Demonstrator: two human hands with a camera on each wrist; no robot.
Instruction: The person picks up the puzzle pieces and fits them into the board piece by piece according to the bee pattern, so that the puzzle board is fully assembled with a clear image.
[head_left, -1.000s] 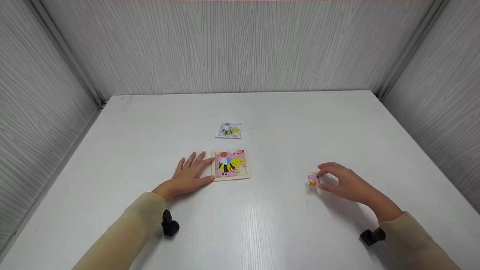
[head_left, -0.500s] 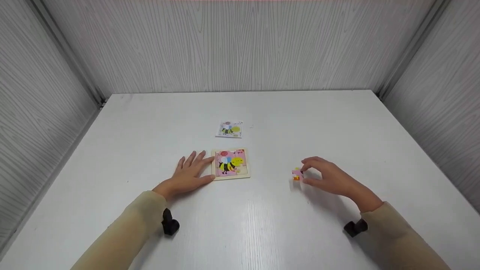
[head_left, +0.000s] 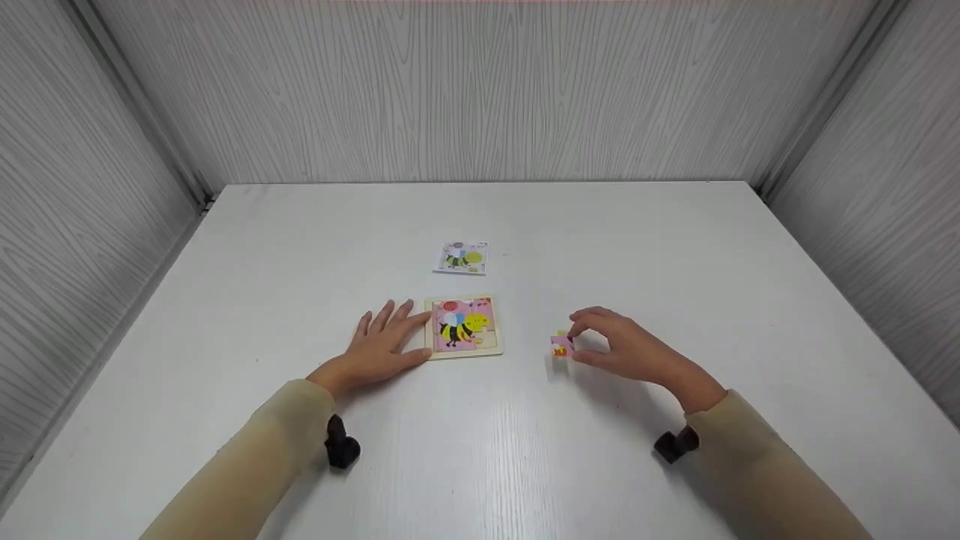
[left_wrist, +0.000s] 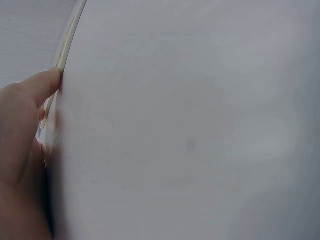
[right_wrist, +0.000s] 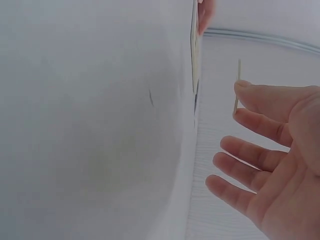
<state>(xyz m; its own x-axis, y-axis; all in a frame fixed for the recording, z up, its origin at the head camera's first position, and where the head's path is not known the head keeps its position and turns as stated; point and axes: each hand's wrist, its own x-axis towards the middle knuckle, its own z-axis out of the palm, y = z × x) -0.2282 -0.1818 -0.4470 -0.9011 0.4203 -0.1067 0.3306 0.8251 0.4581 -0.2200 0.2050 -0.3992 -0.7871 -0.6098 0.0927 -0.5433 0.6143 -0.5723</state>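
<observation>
My left hand (head_left: 379,351) lies on the table with its fingers spread, thumb and index finger touching the left edge of a wooden jigsaw tray (head_left: 466,355). Inside the tray is a pink bee picture (head_left: 457,325); bare wood shows in its lower right corner. To the right, my right hand (head_left: 634,351) pinches a pink puzzle piece (head_left: 561,345) with a yellow and orange print, raised above the table. The right wrist view has this puzzle piece (right_wrist: 238,70) edge-on between thumb and index finger, the other fingers loosely extended.
Behind the tray lies a small square picture (head_left: 461,259) with the same bee. The white table (head_left: 720,262) is bounded by a grey wood-grain wall (head_left: 480,90) at the back and by similar panels at left and right.
My right hand has moved left with the pinched puzzle piece, much closer to the tray. My left hand stays in place at the tray's edge.
</observation>
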